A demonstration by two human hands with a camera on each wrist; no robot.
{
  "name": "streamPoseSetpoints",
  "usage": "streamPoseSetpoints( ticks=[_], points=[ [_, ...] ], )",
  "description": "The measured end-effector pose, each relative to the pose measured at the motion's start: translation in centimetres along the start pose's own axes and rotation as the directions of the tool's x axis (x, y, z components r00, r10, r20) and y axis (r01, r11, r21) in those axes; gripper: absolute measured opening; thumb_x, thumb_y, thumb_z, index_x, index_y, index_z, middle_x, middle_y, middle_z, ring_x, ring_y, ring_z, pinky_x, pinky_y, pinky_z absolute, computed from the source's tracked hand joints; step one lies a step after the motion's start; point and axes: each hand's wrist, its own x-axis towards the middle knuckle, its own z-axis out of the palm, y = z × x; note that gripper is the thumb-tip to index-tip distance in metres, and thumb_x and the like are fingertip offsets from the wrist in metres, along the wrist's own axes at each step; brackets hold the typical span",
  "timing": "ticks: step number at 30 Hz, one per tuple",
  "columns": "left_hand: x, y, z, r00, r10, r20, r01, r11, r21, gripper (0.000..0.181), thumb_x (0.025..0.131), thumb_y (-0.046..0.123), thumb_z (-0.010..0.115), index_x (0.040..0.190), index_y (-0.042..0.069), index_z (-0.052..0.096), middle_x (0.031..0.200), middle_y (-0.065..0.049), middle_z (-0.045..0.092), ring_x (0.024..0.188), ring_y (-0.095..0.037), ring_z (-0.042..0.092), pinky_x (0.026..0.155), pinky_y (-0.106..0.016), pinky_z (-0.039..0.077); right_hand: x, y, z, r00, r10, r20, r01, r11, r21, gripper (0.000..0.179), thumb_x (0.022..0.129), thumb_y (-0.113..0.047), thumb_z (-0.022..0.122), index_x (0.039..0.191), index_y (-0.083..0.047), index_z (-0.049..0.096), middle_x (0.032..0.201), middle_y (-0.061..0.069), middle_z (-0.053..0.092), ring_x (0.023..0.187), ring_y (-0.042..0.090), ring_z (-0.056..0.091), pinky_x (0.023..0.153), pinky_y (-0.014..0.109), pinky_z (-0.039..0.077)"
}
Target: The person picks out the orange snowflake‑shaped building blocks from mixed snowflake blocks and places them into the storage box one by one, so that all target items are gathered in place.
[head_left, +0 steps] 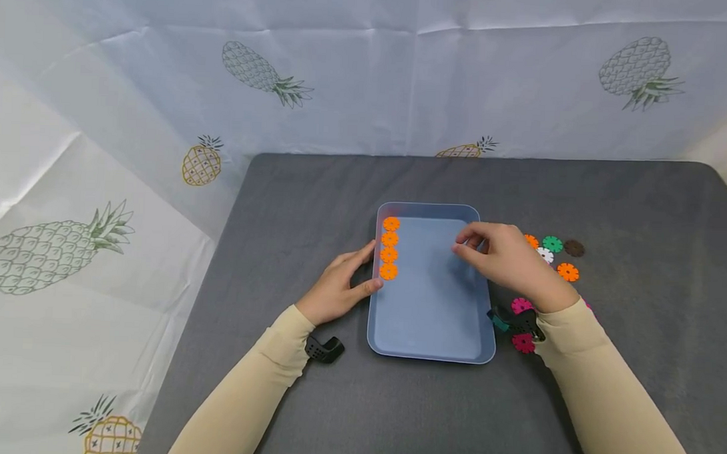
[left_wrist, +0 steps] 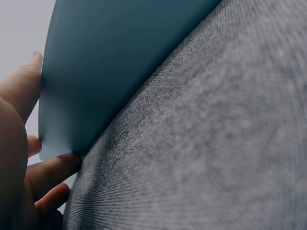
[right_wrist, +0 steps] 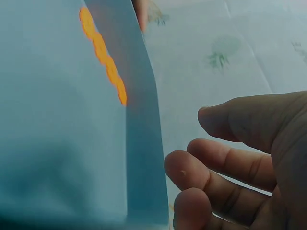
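Orange notched discs (head_left: 389,254), several of them, lie in a column along the left side inside a blue tray (head_left: 430,323). My left hand (head_left: 340,286) rests against the tray's left side, thumb at the rim and fingers extended. In the left wrist view its fingers (left_wrist: 53,173) touch the outer wall (left_wrist: 110,72) low down by the cloth. Above the tray's right part hovers my right hand (head_left: 501,255), fingers bent. The right wrist view shows its thumb (right_wrist: 240,120) apart from the fingertips, with nothing held between them.
Right of the tray lie loose notched discs: orange (head_left: 568,272), green (head_left: 552,243), brown (head_left: 574,248), white (head_left: 545,255) and pink (head_left: 524,343), some partly hidden by the right arm. Grey cloth (head_left: 429,410) covers the table. A pineapple-print curtain (head_left: 368,87) hangs behind.
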Motion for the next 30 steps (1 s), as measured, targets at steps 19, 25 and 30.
streamPoseSetpoints(
  ticks=[19, 25, 30],
  points=[
    [0.2, 0.2, 0.0, 1.0, -0.01, 0.018, 0.01, 1.0, -0.001, 0.083, 0.102, 0.05, 0.067, 0.169, 0.026, 0.024, 0.166, -0.004, 0.041, 0.154, -0.032, 0.033, 0.121, -0.059, 0.031, -1.4, 7.9, -4.5, 0.979, 0.196, -0.057, -0.198, 0.98, -0.019, 0.038, 0.107, -0.036, 0.063, 0.124, -0.002, 0.069, 0.105, 0.015, 0.071, 0.072, 0.021, 0.059, 0.06, 0.035, 0.049],
    [0.0, 0.2, -0.1, 1.0, -0.011, 0.011, 0.011, 1.0, -0.005, 0.083, 0.102, 0.049, 0.067, 0.169, 0.027, 0.023, 0.165, -0.002, 0.044, 0.153, -0.031, 0.033, 0.122, -0.059, 0.03, -1.1, 9.8, -4.4, 0.968, 0.246, -0.055, -0.248, 0.968, -0.031, 0.038, 0.104, -0.035, 0.066, 0.123, -0.002, 0.068, 0.099, 0.013, 0.07, 0.07, 0.021, 0.057, 0.059, 0.036, 0.048],
    [0.1, 0.0, -0.2, 1.0, 0.0, 0.005, 0.0, 1.0, 0.001, 0.083, 0.102, 0.05, 0.066, 0.169, 0.028, 0.023, 0.164, -0.002, 0.046, 0.153, -0.032, 0.034, 0.122, -0.059, 0.03, -0.8, 10.6, -4.0, 0.96, 0.27, -0.074, -0.275, 0.958, -0.075, 0.04, 0.102, -0.031, 0.069, 0.122, 0.004, 0.066, 0.091, 0.012, 0.068, 0.07, 0.023, 0.056, 0.059, 0.036, 0.047]
  ],
)
